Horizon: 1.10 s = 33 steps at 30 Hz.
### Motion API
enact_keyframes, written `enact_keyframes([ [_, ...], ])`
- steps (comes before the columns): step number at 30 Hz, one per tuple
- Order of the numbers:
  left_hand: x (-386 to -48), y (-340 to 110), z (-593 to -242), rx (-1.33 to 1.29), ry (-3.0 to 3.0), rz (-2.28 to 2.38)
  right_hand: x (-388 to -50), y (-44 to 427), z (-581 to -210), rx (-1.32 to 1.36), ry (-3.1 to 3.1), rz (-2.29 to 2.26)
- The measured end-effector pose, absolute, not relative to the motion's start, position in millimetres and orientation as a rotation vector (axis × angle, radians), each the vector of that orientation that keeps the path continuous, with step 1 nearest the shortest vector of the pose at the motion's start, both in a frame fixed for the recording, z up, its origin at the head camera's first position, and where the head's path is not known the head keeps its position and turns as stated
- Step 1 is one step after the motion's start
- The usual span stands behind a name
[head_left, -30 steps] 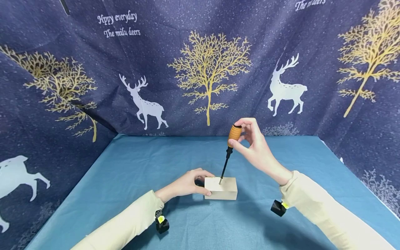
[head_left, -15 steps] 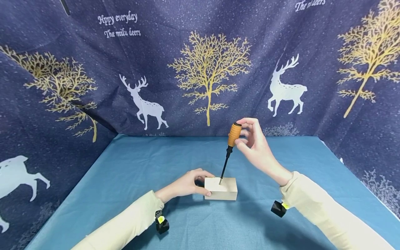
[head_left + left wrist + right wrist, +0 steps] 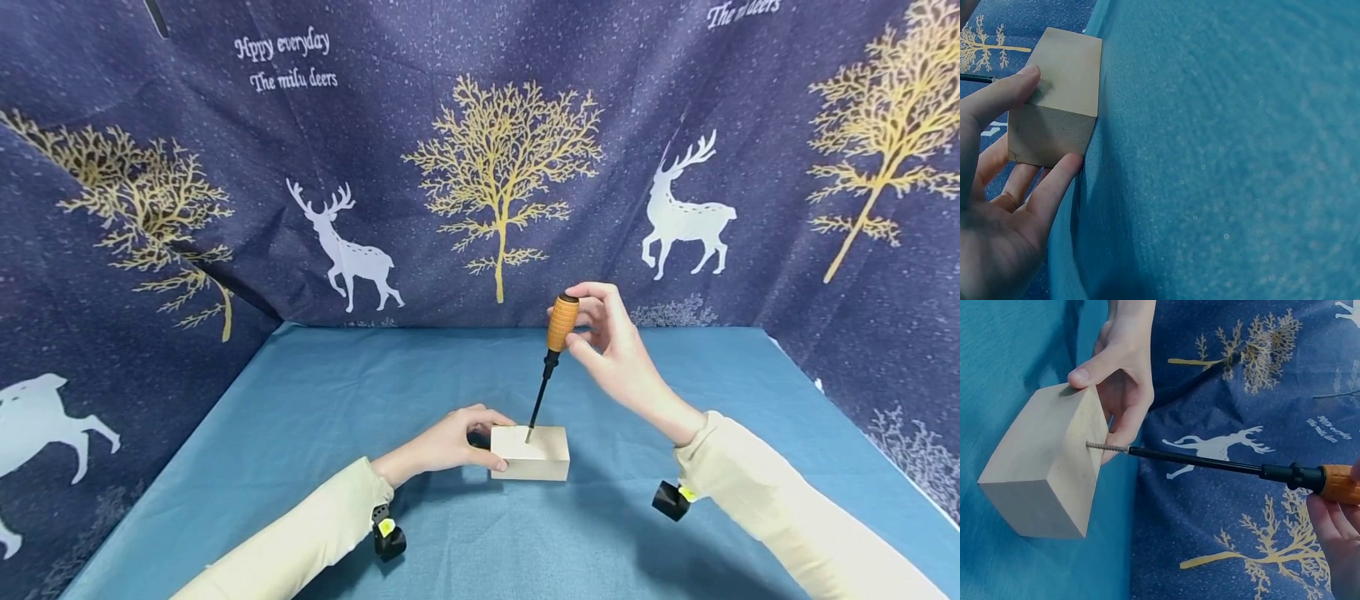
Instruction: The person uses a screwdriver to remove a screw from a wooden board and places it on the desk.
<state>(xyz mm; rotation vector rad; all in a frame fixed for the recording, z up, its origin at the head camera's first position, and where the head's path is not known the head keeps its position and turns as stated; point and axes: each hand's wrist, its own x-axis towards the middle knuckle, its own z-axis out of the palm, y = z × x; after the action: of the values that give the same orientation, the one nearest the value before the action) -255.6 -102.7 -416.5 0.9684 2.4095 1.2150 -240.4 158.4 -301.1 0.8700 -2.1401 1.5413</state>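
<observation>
A pale wooden block lies on the table, and my left hand grips its left end. In the left wrist view the thumb presses one side of the block and fingers touch another. A long screw stands partly sunk in the block's top face. The tip of a screwdriver with an orange handle and black shaft meets the screw's head. My right hand holds that handle between thumb and fingers, one finger at its top end. The screwdriver leans slightly to the right.
Blue cloth covers the table under the block. Behind and at the sides hangs a dark blue curtain printed with deer and trees. A black wrist camera sits below the right cuff, another below the left.
My right thumb has slid from the front left of the screwdriver handle to its right side, and the other fingers have shifted round it. The block and my left hand stay in place.
</observation>
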Motion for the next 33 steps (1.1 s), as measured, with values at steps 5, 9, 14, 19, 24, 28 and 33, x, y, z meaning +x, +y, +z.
enact_keyframes([
  [5,-255,-103,-415,0.964,2.401,1.220,-240,159,-300,0.798,-2.193,1.474],
  [9,-255,-103,-415,0.975,2.397,1.226,-241,163,-297,0.768,-2.239,1.382],
  [14,-255,-103,-416,0.974,2.399,1.223,-239,169,-290,0.761,-2.297,1.329],
  [19,-255,-103,-415,0.970,2.399,1.222,-236,172,-284,0.747,-2.363,1.284],
  [24,-255,-103,-416,0.971,2.407,1.212,-235,174,-282,0.737,-2.376,1.275],
  [28,-255,-103,-416,0.979,2.411,1.214,-235,176,-282,0.729,-2.379,1.282],
  [33,-255,-103,-416,0.966,2.407,1.218,-234,177,-283,0.730,-2.382,1.286],
])
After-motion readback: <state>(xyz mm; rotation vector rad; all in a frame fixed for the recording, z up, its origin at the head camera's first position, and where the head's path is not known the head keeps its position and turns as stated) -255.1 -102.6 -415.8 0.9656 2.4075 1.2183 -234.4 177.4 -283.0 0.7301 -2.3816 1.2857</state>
